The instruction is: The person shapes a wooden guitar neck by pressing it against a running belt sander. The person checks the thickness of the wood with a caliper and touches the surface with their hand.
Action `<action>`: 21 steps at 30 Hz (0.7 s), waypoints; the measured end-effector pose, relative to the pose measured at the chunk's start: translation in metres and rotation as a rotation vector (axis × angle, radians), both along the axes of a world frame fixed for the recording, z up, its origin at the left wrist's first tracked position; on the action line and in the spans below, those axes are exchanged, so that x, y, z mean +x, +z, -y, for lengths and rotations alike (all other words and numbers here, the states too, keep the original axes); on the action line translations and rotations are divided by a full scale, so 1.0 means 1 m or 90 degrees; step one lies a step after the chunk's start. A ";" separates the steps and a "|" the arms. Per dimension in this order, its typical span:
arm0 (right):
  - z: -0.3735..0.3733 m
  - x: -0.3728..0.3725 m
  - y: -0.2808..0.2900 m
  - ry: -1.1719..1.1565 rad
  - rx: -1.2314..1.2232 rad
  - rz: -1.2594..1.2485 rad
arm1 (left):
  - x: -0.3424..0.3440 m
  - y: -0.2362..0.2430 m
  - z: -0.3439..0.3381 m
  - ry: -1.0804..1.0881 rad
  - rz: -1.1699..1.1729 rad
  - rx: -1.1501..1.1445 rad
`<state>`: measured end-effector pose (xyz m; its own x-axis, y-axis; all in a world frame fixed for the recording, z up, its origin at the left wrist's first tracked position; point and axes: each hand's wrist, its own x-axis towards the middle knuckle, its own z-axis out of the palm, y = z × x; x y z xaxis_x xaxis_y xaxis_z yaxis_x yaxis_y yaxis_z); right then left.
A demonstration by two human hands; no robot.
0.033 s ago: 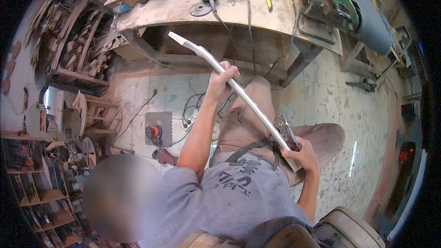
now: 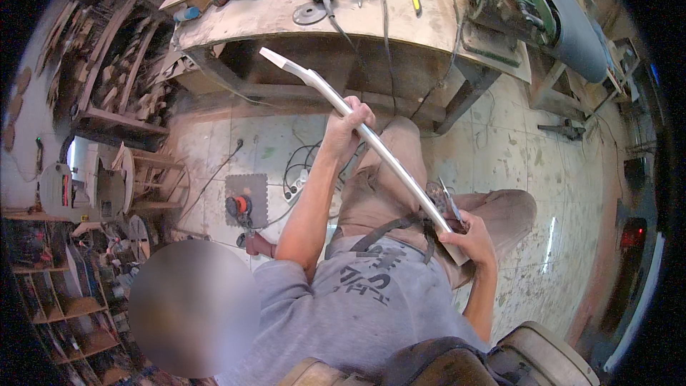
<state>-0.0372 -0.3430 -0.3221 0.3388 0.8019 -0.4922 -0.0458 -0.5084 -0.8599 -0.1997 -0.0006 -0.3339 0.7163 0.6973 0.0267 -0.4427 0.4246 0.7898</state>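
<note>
My left hand (image 2: 344, 129) is wrapped round the upper half of a long, pale, straight bar (image 2: 395, 169), whose narrowed, flattened tip points up and left toward the bench. The bar lies diagonally over my lap. My right hand (image 2: 471, 241) grips its lower end, thumb along the top. Just beside that end, near my right thigh, is a small shiny metal item (image 2: 449, 199), too unclear to name.
A workbench (image 2: 250, 25) ahead holds power tools, yellow-handled pliers (image 2: 416, 3) and a belt sander (image 2: 543, 14). Cords, a power strip (image 2: 294, 186) and an orange-and-black tool (image 2: 239, 206) lie on the floor left of my legs. Shelving (image 2: 78, 307) stands at left.
</note>
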 end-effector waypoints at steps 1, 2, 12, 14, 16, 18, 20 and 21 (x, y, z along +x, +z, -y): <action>0.001 0.001 -0.001 0.001 -0.004 0.005 | 0.000 -0.003 0.005 -0.033 0.015 0.002; 0.000 0.002 0.000 0.000 -0.007 -0.006 | 0.001 -0.004 0.012 -0.068 0.030 0.004; 0.005 0.000 -0.002 -0.044 0.013 -0.021 | 0.002 0.004 0.024 -0.174 0.081 -0.059; 0.005 0.002 -0.002 -0.039 0.002 -0.027 | 0.002 0.005 0.024 -0.179 0.087 -0.049; 0.005 0.005 -0.003 -0.025 -0.021 -0.032 | 0.002 0.003 0.022 -0.185 0.102 -0.035; 0.004 0.004 0.000 -0.042 -0.020 -0.062 | 0.004 -0.003 0.019 -0.204 0.116 -0.007; 0.005 0.004 0.002 -0.044 -0.035 -0.078 | 0.008 -0.006 0.018 -0.196 0.112 -0.002; 0.006 0.007 0.002 -0.036 -0.050 -0.075 | 0.009 -0.005 0.022 -0.176 0.105 -0.010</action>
<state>-0.0302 -0.3491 -0.3206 0.3186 0.7405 -0.5918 -0.1751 -0.5676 -0.8045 -0.1907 -0.0223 -0.3392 0.8657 0.4777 0.1494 -0.4305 0.5585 0.7090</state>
